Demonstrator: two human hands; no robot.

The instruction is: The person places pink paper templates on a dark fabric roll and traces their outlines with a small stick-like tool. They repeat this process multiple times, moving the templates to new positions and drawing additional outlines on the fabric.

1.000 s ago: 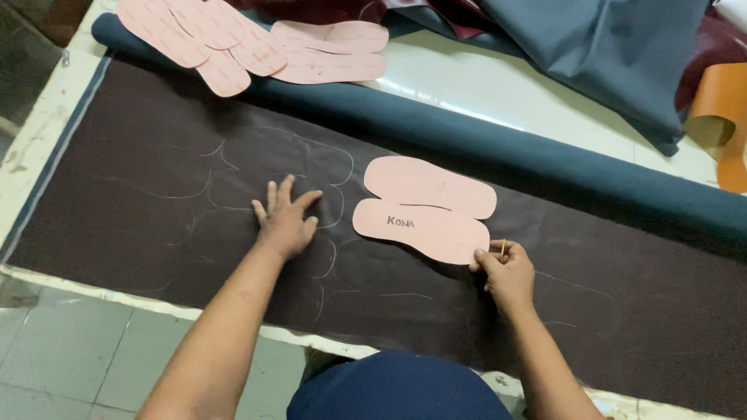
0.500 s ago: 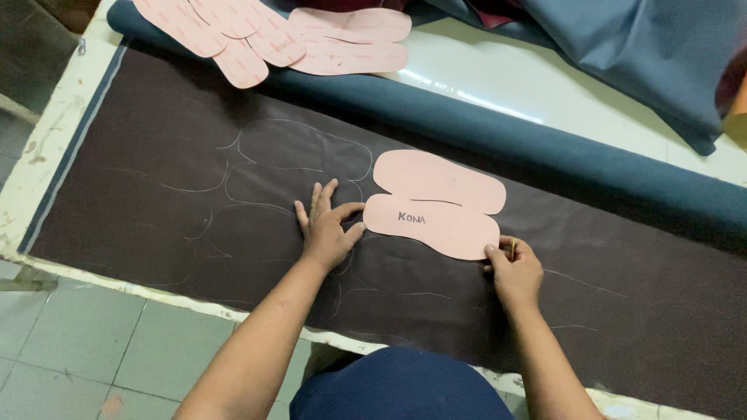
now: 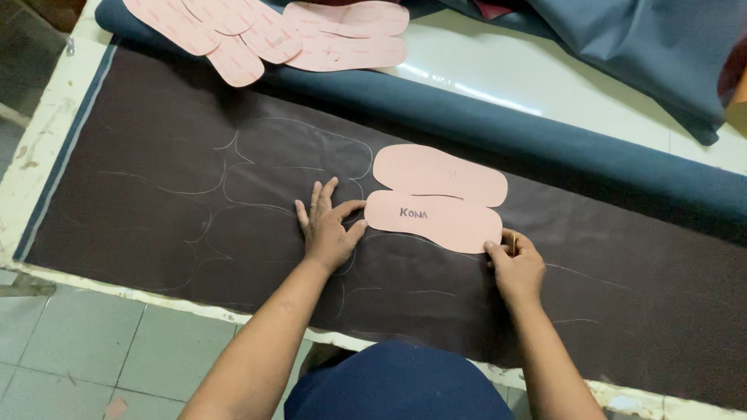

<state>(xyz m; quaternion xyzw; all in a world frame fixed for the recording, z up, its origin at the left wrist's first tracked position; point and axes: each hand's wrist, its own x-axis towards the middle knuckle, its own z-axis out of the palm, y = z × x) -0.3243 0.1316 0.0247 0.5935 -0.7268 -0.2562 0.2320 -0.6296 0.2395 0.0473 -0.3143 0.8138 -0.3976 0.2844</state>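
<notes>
Two pink sole-shaped templates lie side by side on a dark brown sheet point(image 3: 156, 155) marked with several chalk outlines. My left hand point(image 3: 328, 225) rests flat on the sheet, fingers spread, its thumb touching the left end of the nearer template point(image 3: 436, 222). My right hand point(image 3: 515, 264) sits at that template's right end, fingers closed on a small yellow marker whose tip meets the template's edge. The farther template point(image 3: 440, 175) lies just behind, touching the nearer one.
Several more pink templates point(image 3: 272, 35) are piled at the back left. A roll of dark teal material point(image 3: 545, 136) runs along the sheet's far edge. Blue-grey fabric point(image 3: 646, 39) lies at the back right. The white table edge point(image 3: 47, 132) borders the sheet; tiled floor is below.
My left hand has slid right across the sheet until its thumb reached the nearer template. My right hand has stayed at the template's right end.
</notes>
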